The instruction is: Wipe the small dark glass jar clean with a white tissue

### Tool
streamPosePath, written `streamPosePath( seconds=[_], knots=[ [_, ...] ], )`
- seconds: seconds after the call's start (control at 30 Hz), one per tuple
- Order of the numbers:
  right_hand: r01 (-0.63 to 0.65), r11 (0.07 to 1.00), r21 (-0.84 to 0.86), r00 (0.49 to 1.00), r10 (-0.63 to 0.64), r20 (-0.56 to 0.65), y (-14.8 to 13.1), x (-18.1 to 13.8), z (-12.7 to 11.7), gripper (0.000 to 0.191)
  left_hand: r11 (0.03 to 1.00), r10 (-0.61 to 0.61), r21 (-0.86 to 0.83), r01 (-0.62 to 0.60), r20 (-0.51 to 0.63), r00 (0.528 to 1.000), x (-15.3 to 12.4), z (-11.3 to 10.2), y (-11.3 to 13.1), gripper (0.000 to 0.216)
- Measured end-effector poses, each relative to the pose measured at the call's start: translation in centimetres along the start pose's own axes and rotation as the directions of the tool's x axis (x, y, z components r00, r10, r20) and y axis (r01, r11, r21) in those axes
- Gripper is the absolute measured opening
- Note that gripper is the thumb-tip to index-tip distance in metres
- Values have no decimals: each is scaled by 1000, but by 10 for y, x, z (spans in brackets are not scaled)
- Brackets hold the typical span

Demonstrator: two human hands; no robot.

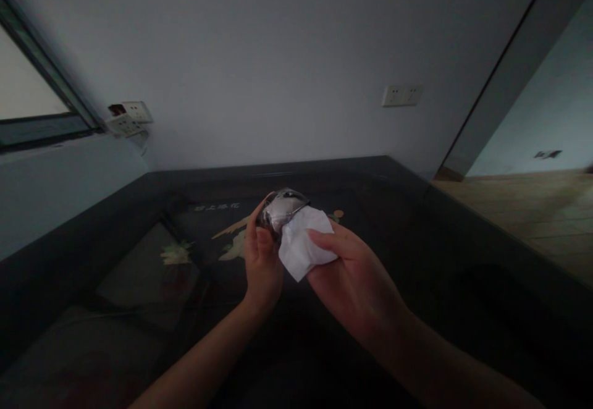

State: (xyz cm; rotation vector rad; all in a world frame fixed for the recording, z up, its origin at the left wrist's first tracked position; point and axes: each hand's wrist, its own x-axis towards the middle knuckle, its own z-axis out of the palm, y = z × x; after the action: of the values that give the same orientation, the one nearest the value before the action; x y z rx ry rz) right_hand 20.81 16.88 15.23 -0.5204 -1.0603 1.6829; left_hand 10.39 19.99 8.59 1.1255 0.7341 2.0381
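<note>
My left hand (262,254) is wrapped round a clear, shiny, rounded thing (279,209) with dark edges. It looks like a drinking glass held tilted, but dim light and blur keep me from being sure. Between the thumb and fingers of my right hand (349,261) is a white paper tissue (300,242). The tissue lies against the near right side of the shiny thing and covers part of it. Both hands are above a dark glossy table (370,199).
Pale patterns and writing (217,207) show on the tabletop, along with reflections. Behind the table stands a white wall (278,75) with a double socket (402,95). More sockets (130,118) are at the left corner by a window (32,81). Tiled floor (523,211) lies to the right.
</note>
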Motion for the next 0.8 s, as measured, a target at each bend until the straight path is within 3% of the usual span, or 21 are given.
streamPosePath(
  seconds=[0.07, 0.13, 0.27, 0.4, 0.47, 0.53, 0.63, 0.8],
  knots=[
    [66, 970, -234, 998, -59, 34, 2, 0, 0, 34, 998, -69, -5, 69, -8, 998, 1, 1, 4, 38],
    [186, 856, -483, 982, -167, 82, 5, 1, -2, 28, 991, -133, -27, 133, -22, 991, 2, 3, 9, 38],
    [433, 399, -808, 882, -373, 288, 12, 6, -12, 17, 969, -226, -111, 222, -16, 974, 6, 6, 16, 41],
    [514, -67, -855, 796, -333, 505, 18, 13, -22, 26, 938, -328, -104, 332, 53, 943, 15, 4, 16, 39],
    [509, -325, -797, 758, -269, 594, 20, 15, -26, 31, 923, -372, -72, 378, 85, 924, 21, 0, 15, 38],
    [473, -522, -710, 738, -205, 643, 21, 17, -28, 31, 904, -424, -15, 428, 105, 899, 28, -4, 14, 39],
    [452, -622, -640, 723, -165, 671, 19, 17, -28, 31, 857, -514, 49, 513, 126, 848, 35, -9, 17, 45],
    [531, -545, -649, 677, -187, 712, 13, 18, -26, 30, 796, -604, 93, 598, 172, 778, 41, -7, 36, 52]
  ],
)
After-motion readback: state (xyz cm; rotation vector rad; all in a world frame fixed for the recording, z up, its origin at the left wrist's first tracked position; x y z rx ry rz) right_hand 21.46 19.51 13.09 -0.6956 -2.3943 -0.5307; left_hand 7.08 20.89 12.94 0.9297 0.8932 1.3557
